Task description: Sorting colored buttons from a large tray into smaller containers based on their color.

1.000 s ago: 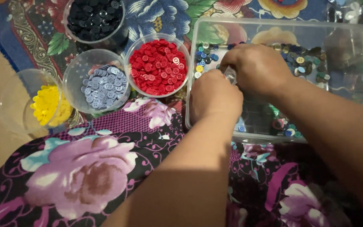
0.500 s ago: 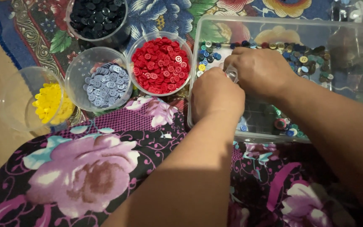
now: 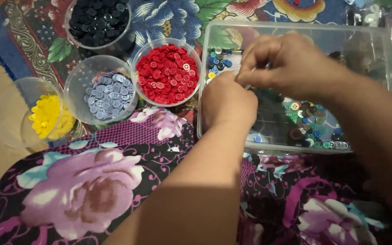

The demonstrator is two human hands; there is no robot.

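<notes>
Both hands are over a clear rectangular plastic box (image 3: 225, 136) that holds mixed coloured buttons (image 3: 311, 131). My left hand (image 3: 227, 102) is curled into a loose fist at the box's left wall; what its fingers hold is hidden. My right hand (image 3: 291, 66) hovers above the box's middle with fingertips pinched together next to the left hand's knuckles. Any button between them cannot be made out.
Left of the box stand round clear bowls: red buttons (image 3: 169, 75), grey-blue buttons (image 3: 107, 93), yellow buttons (image 3: 46, 118) and black buttons (image 3: 98, 20). They rest on a patterned floral cloth (image 3: 169, 22). My lap in purple flowered fabric (image 3: 82, 190) fills the foreground.
My right hand has lifted slightly and its fingertips have pinched together above the box. My left hand stays at the box's left side.
</notes>
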